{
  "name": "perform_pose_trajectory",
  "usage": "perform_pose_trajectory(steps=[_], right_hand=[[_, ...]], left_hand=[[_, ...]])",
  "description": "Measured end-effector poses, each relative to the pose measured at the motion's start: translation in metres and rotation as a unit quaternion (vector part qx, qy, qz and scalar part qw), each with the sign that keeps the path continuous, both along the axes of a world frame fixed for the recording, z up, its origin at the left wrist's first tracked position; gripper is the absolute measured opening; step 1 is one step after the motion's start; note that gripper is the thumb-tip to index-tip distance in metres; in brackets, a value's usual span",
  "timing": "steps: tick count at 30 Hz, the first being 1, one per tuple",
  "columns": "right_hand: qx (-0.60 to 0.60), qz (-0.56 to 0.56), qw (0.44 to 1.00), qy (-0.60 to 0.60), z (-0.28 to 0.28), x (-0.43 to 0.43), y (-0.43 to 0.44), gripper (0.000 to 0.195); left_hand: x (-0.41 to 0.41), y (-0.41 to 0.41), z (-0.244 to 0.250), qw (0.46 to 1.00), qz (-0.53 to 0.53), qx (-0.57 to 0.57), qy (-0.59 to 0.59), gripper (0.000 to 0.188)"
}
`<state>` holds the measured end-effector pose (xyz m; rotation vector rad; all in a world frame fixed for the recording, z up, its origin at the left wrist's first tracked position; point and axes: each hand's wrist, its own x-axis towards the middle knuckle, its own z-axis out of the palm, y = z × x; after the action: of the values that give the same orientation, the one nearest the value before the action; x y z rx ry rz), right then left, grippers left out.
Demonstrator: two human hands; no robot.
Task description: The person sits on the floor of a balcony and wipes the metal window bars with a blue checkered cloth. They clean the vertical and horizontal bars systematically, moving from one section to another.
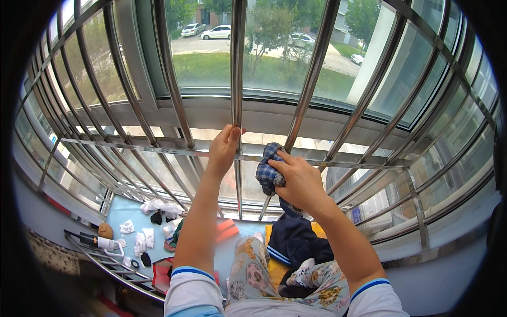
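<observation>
My left hand (223,149) is wrapped around a vertical stainless steel bar (237,71) of the window guard, just above the horizontal rail (206,154). In my right hand (303,182) is a bunched blue checked cloth (268,168), pressed against the rail near the foot of the neighbouring bar (305,99). Part of the cloth hangs below my palm. My fingers and the cloth hide the stretch of rail behind them.
Windows (206,75) stand behind the bars. Below are a light blue surface (126,210) with small white packets (148,235), a handheld vacuum cleaner (101,241), an orange-red block (226,230), and dark clothing (297,237) on a yellow mat (277,273). A curved metal railing (115,273) runs lower left.
</observation>
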<state>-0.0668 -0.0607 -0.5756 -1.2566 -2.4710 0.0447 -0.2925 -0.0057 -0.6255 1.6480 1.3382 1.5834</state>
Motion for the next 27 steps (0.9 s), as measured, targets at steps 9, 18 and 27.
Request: perform_pose_trajectory(steps=[9, 18, 27], right_hand=[[-0.011, 0.129, 0.957, 0.258, 0.057, 0.003, -0.023, 0.056], [0.375, 0.049, 0.874, 0.304, 0.159, -0.096, 0.050, 0.066], [0.304, 0.137, 0.855, 0.397, 0.176, -0.099, 0.072, 0.059]], left_hand=[[0.004, 0.002, -0.008, 0.999, -0.009, -0.002, -0.047, 0.049], [0.005, 0.000, -0.006, 0.992, -0.064, -0.019, -0.108, 0.046], [0.006, -0.007, -0.003, 0.999, 0.006, -0.006, -0.052, 0.040]])
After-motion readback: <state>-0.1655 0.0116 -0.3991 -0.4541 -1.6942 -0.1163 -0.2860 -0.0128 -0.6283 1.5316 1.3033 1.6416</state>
